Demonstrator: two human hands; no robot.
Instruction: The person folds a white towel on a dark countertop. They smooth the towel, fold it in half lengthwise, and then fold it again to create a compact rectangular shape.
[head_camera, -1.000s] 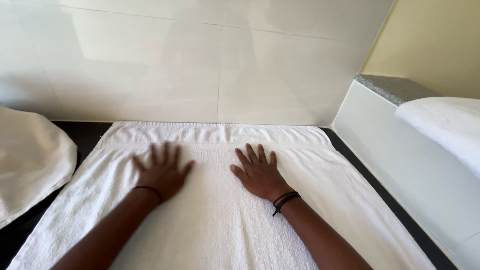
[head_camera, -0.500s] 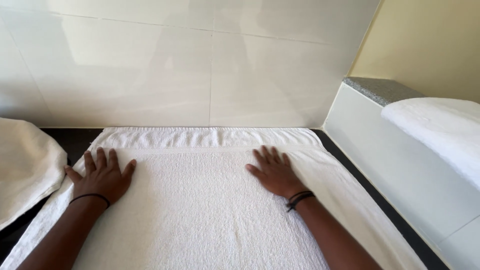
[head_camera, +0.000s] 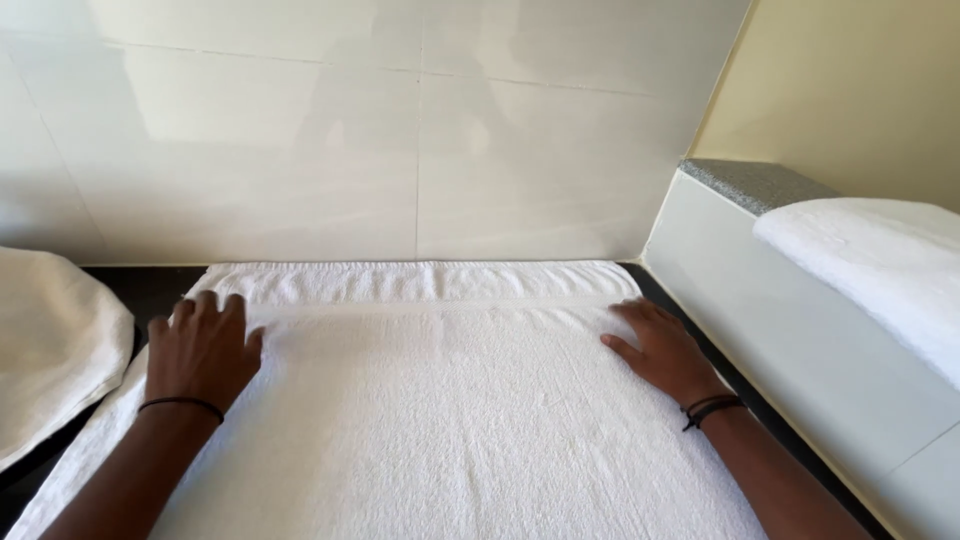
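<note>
The white towel (head_camera: 440, 420) is thick terry cloth, spread flat and open across the dark tabletop (head_camera: 150, 285). It runs from near the wall at 12 o'clock down past the lower edge of view at 6 o'clock. A woven band crosses it just below its far hem. The surface looks smooth, with hardly a wrinkle. The left hand (head_camera: 203, 350) lies flat, palm down, on its edge at 9 o'clock; the right hand (head_camera: 662, 350) lies flat near its edge at 3 o'clock.

towels: 3 (head_camera: 450, 420) (head_camera: 50, 340) (head_camera: 880, 260) | hands: 2 (head_camera: 205, 350) (head_camera: 665, 350) | wristbands: 2 (head_camera: 180, 403) (head_camera: 712, 408)
</note>
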